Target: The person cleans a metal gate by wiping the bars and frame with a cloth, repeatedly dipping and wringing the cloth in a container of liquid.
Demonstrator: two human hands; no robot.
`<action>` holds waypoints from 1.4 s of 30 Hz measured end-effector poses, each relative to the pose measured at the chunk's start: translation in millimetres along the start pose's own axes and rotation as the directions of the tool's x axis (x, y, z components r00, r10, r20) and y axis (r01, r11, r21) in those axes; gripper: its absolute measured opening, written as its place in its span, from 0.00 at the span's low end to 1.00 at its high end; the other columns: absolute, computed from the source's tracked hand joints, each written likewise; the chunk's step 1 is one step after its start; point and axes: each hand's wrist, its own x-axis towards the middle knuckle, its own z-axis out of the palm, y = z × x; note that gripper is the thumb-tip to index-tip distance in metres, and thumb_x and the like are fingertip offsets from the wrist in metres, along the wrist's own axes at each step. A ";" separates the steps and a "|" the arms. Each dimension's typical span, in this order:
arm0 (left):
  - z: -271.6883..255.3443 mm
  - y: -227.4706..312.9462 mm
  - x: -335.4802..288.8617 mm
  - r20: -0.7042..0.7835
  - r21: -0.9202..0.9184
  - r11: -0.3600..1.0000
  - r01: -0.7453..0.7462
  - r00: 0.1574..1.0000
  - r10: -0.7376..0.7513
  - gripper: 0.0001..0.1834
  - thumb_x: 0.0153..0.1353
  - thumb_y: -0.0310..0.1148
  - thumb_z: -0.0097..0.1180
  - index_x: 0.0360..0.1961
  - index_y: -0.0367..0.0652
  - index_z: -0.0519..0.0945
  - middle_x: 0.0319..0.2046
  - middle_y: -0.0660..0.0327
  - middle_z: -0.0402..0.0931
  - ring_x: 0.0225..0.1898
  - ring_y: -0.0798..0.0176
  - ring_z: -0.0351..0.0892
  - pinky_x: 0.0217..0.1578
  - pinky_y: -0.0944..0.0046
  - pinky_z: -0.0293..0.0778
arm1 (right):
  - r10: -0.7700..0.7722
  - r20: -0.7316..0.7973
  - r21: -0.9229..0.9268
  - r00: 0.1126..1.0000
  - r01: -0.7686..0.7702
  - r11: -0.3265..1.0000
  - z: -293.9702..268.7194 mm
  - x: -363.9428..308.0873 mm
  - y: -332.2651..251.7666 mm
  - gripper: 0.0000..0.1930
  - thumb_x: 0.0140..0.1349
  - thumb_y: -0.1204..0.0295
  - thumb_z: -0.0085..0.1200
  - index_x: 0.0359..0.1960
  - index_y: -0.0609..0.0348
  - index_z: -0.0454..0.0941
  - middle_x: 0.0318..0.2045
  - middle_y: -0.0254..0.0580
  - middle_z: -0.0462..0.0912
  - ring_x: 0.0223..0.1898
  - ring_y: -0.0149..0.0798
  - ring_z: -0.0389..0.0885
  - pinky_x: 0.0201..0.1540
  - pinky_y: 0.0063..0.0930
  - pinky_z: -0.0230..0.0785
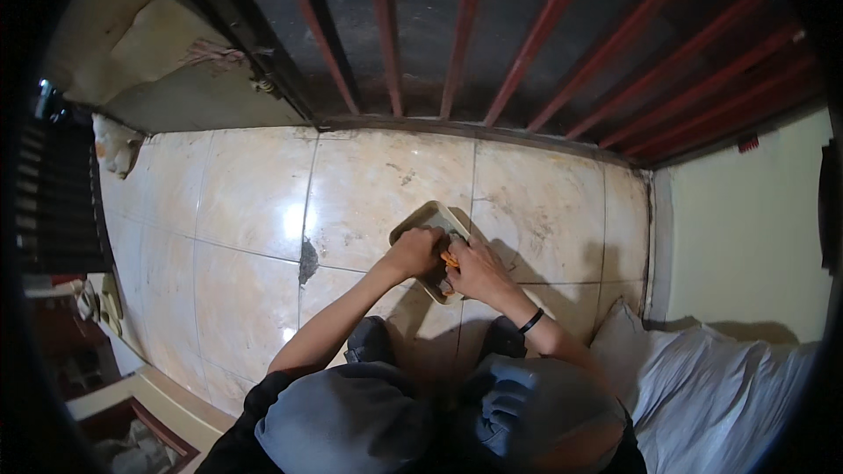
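A small cream rectangular tray (425,213) rests on the tiled floor in front of my feet. My left hand (416,252) reaches into it from the left, fingers curled down; what they hold, if anything, is hidden. From the right, my right hand (481,274) bends over the tray, its fingers closed around a small orange object (449,258). The kind of that object is too covered to tell. Both hands are close together, nearly touching. A little green shows inside the tray past the fingers, but most of its contents are covered.
A gate with red bars (465,35) stands along the far side. White sacks (702,386) lie at the right by a pale wall (746,237). A broken patch (308,261) marks the tiles left of the tray. Low wooden furniture (167,404) is at the lower left.
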 end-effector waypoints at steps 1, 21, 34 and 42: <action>-3.4 1.9 -5.4 -0.050 -0.049 0.998 -0.027 0.998 0.024 0.14 0.57 0.28 0.58 0.45 0.38 0.79 0.38 0.38 0.81 0.42 0.37 0.82 0.44 0.43 0.78 | -0.034 0.017 0.014 0.999 0.034 0.999 -12.7 -3.8 -2.2 0.19 0.56 0.68 0.65 0.44 0.67 0.72 0.44 0.60 0.79 0.46 0.62 0.81 0.49 0.51 0.75; -8.7 62.8 -43.2 0.397 -0.901 -0.303 0.309 0.870 -0.291 0.46 0.69 0.65 0.46 0.71 0.36 0.58 0.68 0.50 0.62 0.71 0.53 0.61 0.69 0.51 0.59 | 0.002 -0.012 0.057 1.000 -0.001 0.998 -4.0 18.7 -6.9 0.16 0.61 0.67 0.57 0.41 0.71 0.75 0.30 0.67 0.83 0.38 0.65 0.84 0.43 0.53 0.76; 21.1 23.2 -25.6 0.410 -0.794 -0.554 0.250 0.893 -0.185 0.23 0.76 0.47 0.43 0.57 0.39 0.75 0.54 0.52 0.79 0.55 0.54 0.80 0.58 0.52 0.76 | -0.140 -0.216 0.099 0.966 0.164 0.981 3.6 5.4 -36.5 0.20 0.67 0.57 0.57 0.40 0.67 0.77 0.39 0.57 0.77 0.44 0.57 0.77 0.50 0.46 0.70; 3.5 42.8 -34.8 0.416 -0.801 -0.570 0.183 0.854 -0.311 0.25 0.78 0.50 0.37 0.59 0.44 0.74 0.56 0.56 0.79 0.57 0.56 0.79 0.60 0.50 0.74 | 0.144 0.093 0.781 0.985 -0.162 0.603 20.2 25.8 -13.2 0.30 0.68 0.51 0.57 0.58 0.67 0.70 0.56 0.53 0.75 0.55 0.42 0.76 0.55 0.36 0.69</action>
